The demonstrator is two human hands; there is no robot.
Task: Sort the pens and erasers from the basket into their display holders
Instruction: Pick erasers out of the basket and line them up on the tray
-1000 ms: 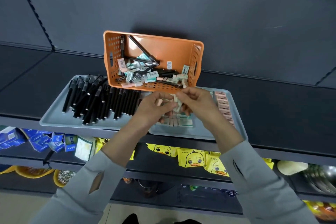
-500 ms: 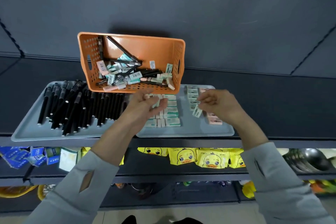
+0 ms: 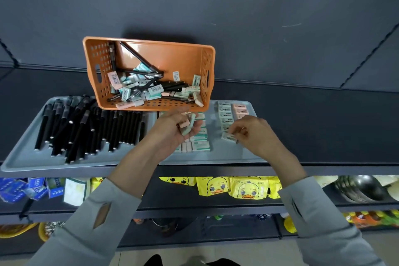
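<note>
An orange basket (image 3: 185, 56) leans tilted against the back panel, holding black pens and several sleeved erasers. Below it lie two grey trays: the left tray (image 3: 26, 155) is filled with black pens (image 3: 86, 127), the right tray (image 3: 218, 155) has rows of erasers (image 3: 199, 142). My left hand (image 3: 172, 131) cups a few erasers (image 3: 187, 125) in its palm, over the right tray. My right hand (image 3: 254, 134) pinches a white eraser (image 3: 228, 137) at the end of a column of white erasers (image 3: 225, 114), beside pink ones (image 3: 239, 110).
The shelf's front edge (image 3: 323, 169) runs just below the trays. Lower shelves carry yellow duck packets (image 3: 233, 187), blue boxes (image 3: 26, 188) and dark bowls (image 3: 362, 188). A dark back panel rises behind the basket.
My right hand has moved right and down from the left hand, carrying a white eraser to the bottom of the right-hand column. The left hand still cups its erasers.
</note>
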